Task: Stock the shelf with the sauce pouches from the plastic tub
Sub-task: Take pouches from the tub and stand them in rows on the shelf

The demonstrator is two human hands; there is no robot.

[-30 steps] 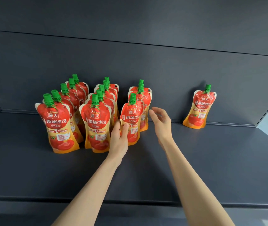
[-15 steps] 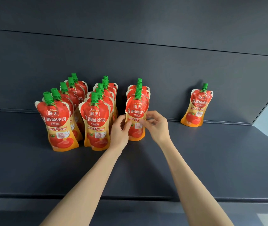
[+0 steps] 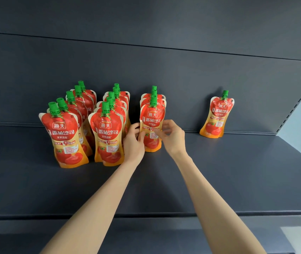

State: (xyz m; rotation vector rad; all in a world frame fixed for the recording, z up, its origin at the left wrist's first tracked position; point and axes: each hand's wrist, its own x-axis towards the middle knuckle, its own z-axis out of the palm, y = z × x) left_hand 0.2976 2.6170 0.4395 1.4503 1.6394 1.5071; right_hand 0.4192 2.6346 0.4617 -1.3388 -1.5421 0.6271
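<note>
You hold the front red-and-orange plastic sauce pouch [image 3: 152,125], green cap up, in the third row on the dark grey metal shelf [image 3: 219,171]. Your left hand [image 3: 134,142] pinches its left edge and your right hand [image 3: 171,136] pinches its right edge, fingers curled close. The pouch stands upright, long axis vertical, straight ahead between both hands. The lone matching pouch [image 3: 217,116] stands well apart to the right; the right hand is nearer. Tub not in view.

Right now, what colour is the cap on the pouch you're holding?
Green cap on that pouch, clearest in head view.
</note>
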